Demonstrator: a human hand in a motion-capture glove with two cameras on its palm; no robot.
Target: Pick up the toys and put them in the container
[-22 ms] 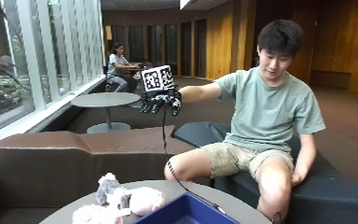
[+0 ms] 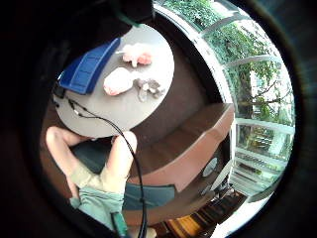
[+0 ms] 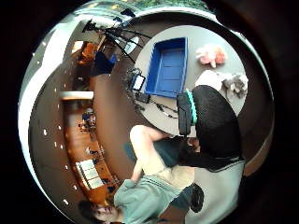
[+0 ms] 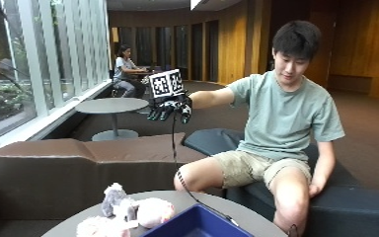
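Outside view gives us the scene first: a person sits on a dark bench (image 4: 347,197) behind a round grey table (image 4: 248,212), right arm stretched out to the side at shoulder height. We see the right hand (image 4: 170,109) held high in the air, well apart from the table, its gloved fingers (image 4: 160,114) hanging down relaxed and spread, holding nothing. The other hand rests on the bench beside the person's leg.

We find the blue container (image 4: 196,224) lying on the table near the edge closest to the camera, with nothing visible inside it in the thumb side palm view (image 3: 168,65). A black cable (image 4: 176,168) runs from the raised hand down onto the table beside the container.

We count three toys, all on the table outside the container, near the edge toward the windows. A pale pink toy (image 4: 151,211) lies between the other two, touching a small grey toy (image 4: 114,197) that stands upright beside it. Another pink toy (image 4: 100,228) lies at the table's near edge, only partly in view.
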